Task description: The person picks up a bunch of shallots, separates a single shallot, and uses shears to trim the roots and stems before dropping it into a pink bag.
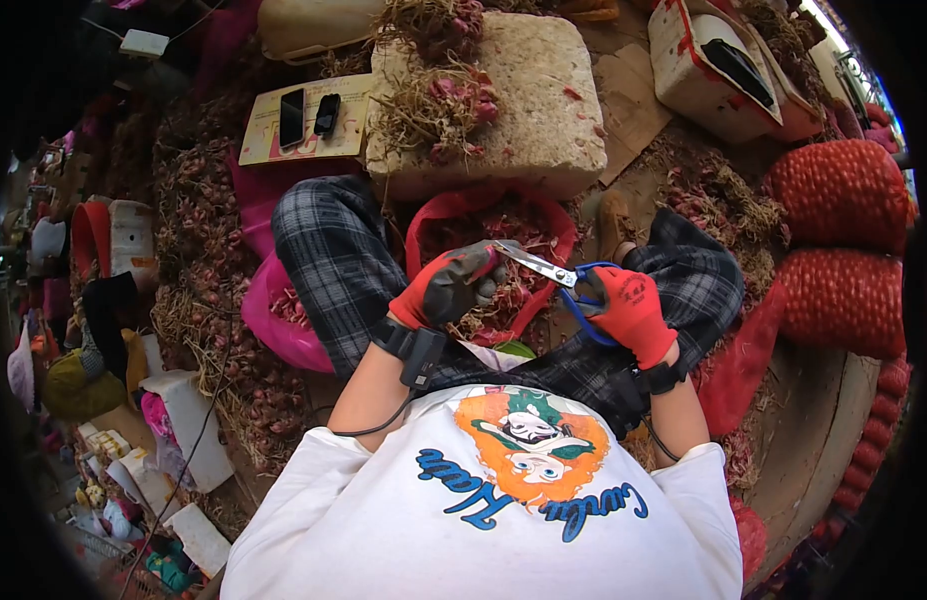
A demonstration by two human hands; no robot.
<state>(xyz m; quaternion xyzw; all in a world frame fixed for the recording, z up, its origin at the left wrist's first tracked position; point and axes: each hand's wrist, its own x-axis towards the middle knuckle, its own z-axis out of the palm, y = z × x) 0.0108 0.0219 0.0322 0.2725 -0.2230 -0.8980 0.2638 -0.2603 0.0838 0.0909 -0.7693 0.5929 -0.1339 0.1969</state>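
Observation:
My left hand (445, 288), in a red and dark grey glove, is closed with its fingertips pinched on a small pink shallot (491, 262), mostly covered by the fingers. Gripped in my gloved right hand (628, 308) is a pair of scissors (539, 264) with blue handles. Its blades point left, their tips right at the left fingertips. Beneath both hands, between my knees, a red-rimmed container (561, 222) holds loose shallots and dry trimmings.
Bunches of dried shallots (448, 105) lie on a foam block (538, 90) ahead. Beside it, a phone (292, 118) rests on a board. Full red net bags (841, 195) stand at right, an open foam box (683, 70) at upper right. Shallots (208, 270) cover the floor at left.

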